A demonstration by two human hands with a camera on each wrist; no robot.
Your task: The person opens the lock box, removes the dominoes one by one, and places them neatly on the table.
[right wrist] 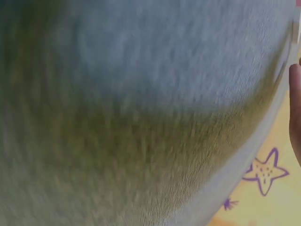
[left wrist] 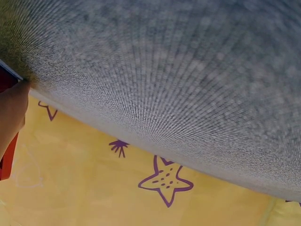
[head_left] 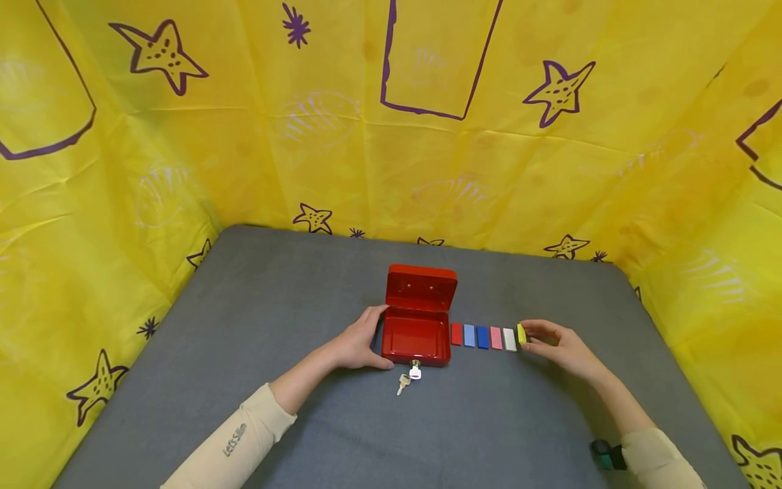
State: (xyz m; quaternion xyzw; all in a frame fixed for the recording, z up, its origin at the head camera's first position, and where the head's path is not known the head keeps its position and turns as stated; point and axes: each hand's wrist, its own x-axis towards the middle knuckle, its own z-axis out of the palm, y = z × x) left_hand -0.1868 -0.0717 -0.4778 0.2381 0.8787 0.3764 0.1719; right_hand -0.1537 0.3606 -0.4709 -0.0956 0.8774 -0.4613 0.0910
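Note:
A red metal cash box [head_left: 417,360] stands on the grey table with its lid raised, and its inside holds nothing that I can see. My left hand [head_left: 356,341] grips the box's left side, thumb at the front corner and fingers at the back one. One key sits in the front lock, and a second key [head_left: 404,384] hangs beside it. At the right end of a row of coloured blocks, my right hand [head_left: 559,348] pinches a yellow block [head_left: 522,333] between thumb and fingers. The right wrist view shows only part of that hand.
Right of the box lie a red block [head_left: 456,334], a light blue block [head_left: 469,335], a dark blue block [head_left: 482,337], a pink block [head_left: 496,338] and a white block [head_left: 510,339]. A yellow patterned curtain [head_left: 342,163] surrounds the table [head_left: 275,285] at the back and sides.

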